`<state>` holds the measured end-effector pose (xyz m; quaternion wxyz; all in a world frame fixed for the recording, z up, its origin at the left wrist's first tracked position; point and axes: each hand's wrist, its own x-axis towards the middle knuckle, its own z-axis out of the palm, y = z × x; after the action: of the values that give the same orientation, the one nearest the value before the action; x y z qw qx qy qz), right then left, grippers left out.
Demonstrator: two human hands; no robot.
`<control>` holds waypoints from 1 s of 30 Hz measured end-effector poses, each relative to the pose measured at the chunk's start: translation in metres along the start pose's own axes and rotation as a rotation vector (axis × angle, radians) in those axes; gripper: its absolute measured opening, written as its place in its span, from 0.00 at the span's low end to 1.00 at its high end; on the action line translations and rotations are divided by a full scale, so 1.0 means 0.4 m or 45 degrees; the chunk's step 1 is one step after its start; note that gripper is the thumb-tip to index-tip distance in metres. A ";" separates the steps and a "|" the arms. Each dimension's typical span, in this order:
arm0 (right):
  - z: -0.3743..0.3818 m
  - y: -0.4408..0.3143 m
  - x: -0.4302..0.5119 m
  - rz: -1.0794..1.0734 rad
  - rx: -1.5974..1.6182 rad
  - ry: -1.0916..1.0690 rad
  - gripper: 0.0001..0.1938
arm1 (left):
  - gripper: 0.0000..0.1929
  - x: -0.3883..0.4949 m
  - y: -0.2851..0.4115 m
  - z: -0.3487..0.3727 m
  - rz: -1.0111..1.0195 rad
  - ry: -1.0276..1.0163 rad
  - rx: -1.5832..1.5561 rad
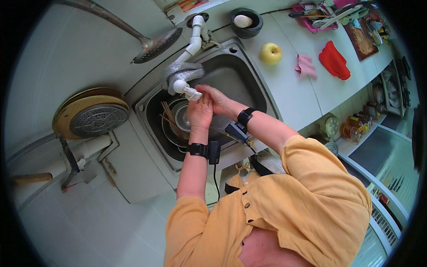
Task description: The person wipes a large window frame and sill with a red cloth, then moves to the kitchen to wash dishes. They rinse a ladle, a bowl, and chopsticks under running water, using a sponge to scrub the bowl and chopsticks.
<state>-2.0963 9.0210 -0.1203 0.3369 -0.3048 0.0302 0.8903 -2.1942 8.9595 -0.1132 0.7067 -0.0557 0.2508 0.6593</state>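
My left hand (200,111) and my right hand (215,98) meet palm to palm, fingers overlapping, just under the white plastic tap (191,92) over the steel sink (273,113). Neither shows an object in it. Whether water is running, I cannot tell. Below and beside my hands, metal bowls (181,116) and some wooden chopsticks (167,111) sit in the sink's near-left part. A silvery mesh cloth (182,72) hangs around the tap pipe. Both wrists carry black straps with small devices.
Right of the sink, a yellow apple (271,53), a pink cloth (306,66) and a red cloth (334,60) lie on the white counter. A dark stone mortar (247,23) stands behind. A perforated ladle (156,46) hangs at the wall; round lids and boards (96,120) lean at left.
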 end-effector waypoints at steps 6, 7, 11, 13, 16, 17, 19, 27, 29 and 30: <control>0.008 -0.033 -0.029 0.185 -0.326 0.093 0.18 | 0.25 -0.082 0.059 0.046 -0.201 -0.018 0.969; 0.007 -0.038 -0.047 0.219 -0.436 0.111 0.20 | 0.24 -0.096 0.082 0.034 -0.185 0.060 1.092; -0.012 -0.084 -0.119 0.013 -1.121 0.151 0.21 | 0.21 -0.159 0.200 -0.067 -0.019 0.438 1.630; -0.033 -0.095 -0.144 -0.008 -1.286 0.221 0.20 | 0.19 -0.204 0.239 -0.130 0.207 0.611 1.865; -0.084 -0.093 -0.164 -0.043 -1.464 0.274 0.17 | 0.23 -0.249 0.278 -0.204 0.094 0.770 1.926; -0.103 -0.087 -0.169 -0.056 -1.514 0.296 0.16 | 0.25 -0.258 0.276 -0.224 0.110 0.804 2.049; -0.141 -0.060 -0.176 -0.058 -1.768 0.260 0.19 | 0.31 -0.273 0.264 -0.261 0.091 0.951 2.256; -0.196 0.143 -0.238 0.042 -2.528 0.153 0.21 | 0.45 -0.254 0.257 -0.346 0.088 1.007 1.912; -0.198 0.151 -0.240 0.059 -2.582 0.151 0.20 | 0.43 -0.248 0.266 -0.345 -0.013 1.054 1.736; -0.201 0.148 -0.241 0.057 -2.562 0.149 0.19 | 0.41 -0.250 0.265 -0.344 -0.062 1.078 1.639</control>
<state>-2.0343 8.8983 -0.1401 -0.0957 -0.4902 -0.7132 0.4919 -2.3352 8.8261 -0.1630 0.4579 0.1135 0.8325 0.2904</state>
